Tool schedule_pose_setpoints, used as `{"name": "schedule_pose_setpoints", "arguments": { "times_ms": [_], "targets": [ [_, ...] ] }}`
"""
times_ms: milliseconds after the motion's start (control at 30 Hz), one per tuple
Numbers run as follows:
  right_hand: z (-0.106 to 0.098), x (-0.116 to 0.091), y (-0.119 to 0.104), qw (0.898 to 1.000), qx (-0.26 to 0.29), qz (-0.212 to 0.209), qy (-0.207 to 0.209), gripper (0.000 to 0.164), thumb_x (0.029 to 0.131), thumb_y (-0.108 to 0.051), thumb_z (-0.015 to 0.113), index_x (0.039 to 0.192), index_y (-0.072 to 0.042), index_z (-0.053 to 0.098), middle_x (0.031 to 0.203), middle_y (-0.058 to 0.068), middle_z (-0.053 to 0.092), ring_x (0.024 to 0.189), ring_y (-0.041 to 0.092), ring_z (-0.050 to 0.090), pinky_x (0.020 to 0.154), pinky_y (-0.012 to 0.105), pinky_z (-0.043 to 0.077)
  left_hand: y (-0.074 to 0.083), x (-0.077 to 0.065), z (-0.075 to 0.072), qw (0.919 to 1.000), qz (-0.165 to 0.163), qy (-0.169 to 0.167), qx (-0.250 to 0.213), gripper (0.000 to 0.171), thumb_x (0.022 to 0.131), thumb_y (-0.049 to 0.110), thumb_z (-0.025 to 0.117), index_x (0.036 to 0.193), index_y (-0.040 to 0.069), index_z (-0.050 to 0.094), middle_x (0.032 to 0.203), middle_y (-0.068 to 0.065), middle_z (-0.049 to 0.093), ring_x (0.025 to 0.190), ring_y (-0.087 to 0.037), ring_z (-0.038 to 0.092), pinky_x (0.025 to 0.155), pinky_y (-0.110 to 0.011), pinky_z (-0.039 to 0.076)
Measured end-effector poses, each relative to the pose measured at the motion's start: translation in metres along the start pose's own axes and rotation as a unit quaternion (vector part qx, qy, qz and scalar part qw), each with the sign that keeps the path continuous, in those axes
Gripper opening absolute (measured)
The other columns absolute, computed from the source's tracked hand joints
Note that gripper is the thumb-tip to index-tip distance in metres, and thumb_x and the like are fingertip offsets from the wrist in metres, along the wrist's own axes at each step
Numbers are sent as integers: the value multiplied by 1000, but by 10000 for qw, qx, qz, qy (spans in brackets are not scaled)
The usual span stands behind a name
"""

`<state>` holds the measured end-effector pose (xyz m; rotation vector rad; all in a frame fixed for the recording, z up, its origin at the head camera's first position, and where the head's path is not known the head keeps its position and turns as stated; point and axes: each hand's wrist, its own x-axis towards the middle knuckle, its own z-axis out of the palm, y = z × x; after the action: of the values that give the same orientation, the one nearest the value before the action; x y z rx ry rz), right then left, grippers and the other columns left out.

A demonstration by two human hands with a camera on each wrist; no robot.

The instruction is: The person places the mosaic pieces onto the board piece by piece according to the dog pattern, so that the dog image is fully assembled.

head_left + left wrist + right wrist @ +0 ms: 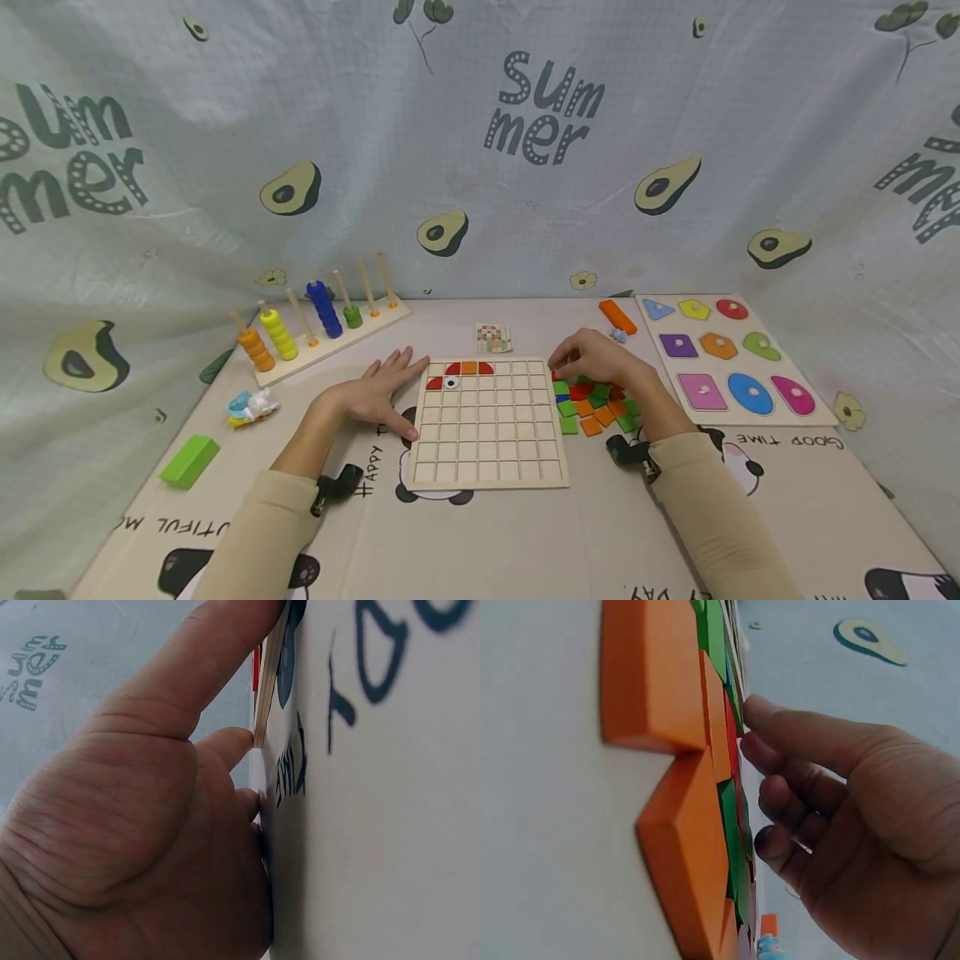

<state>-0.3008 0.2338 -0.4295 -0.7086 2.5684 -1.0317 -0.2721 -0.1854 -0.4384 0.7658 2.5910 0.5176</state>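
A square wooden grid board lies flat on the table between the hands. In its upper left cells sit red curved tiles, an orange square tile and a white eye tile. My left hand rests at the board's left edge, fingers spread and thumb touching the rim; the left wrist view shows the thumb against the board's side. At the right edge, my right hand reaches over a pile of coloured tiles. Its thumb and index finger pinch a small red tile, mostly hidden by the fingertips.
Behind the board lies a small picture card. A peg stand with coloured rings is back left, near a small toy and a green block. Back right are a shape puzzle board and an orange block.
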Motion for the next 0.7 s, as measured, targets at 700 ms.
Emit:
{"name": "schedule_pose_setpoints", "arguments": {
  "times_ms": [700],
  "targets": [
    [-1,9,-29,9950,554,-777,280,5,92,-12,65,97,-11,65,88,4,66,77,28,62,71,42,54,1,-1,1,10000,-4,20,5,127,59,67,78,156,24,9,161,-13,-9,147,-33,-11,115,-57,-4]
  ]
}}
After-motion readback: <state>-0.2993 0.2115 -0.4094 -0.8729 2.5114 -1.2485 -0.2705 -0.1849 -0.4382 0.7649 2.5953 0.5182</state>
